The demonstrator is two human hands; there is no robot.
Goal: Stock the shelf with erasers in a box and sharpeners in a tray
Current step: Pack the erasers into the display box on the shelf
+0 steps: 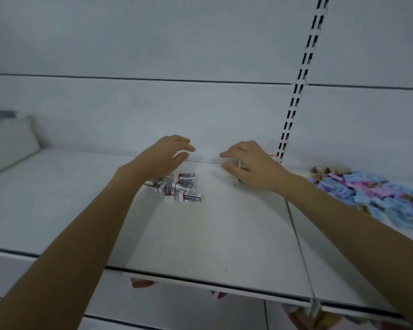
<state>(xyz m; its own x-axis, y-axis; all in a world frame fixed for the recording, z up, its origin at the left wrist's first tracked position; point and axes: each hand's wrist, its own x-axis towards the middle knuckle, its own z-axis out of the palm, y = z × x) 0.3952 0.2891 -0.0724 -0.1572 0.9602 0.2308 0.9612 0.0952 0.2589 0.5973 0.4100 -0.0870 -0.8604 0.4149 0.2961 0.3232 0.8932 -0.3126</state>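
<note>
A small heap of white erasers [180,188] in printed sleeves lies on the white shelf [224,229] near its back. My left hand [167,156] hovers over the heap's far side, fingers curved around something white that is blurred. My right hand [248,165] rests to the right of the heap with fingers curled; a small white piece shows between them. A pile of blue, pink and brown sharpeners [372,196] lies loose on the neighbouring shelf section at the right.
A slotted upright [296,91] runs up the back wall between the two shelf sections. At the far left stands a pale box-like container [10,141]. Coloured goods show on the lower shelf [320,317] under the front edge.
</note>
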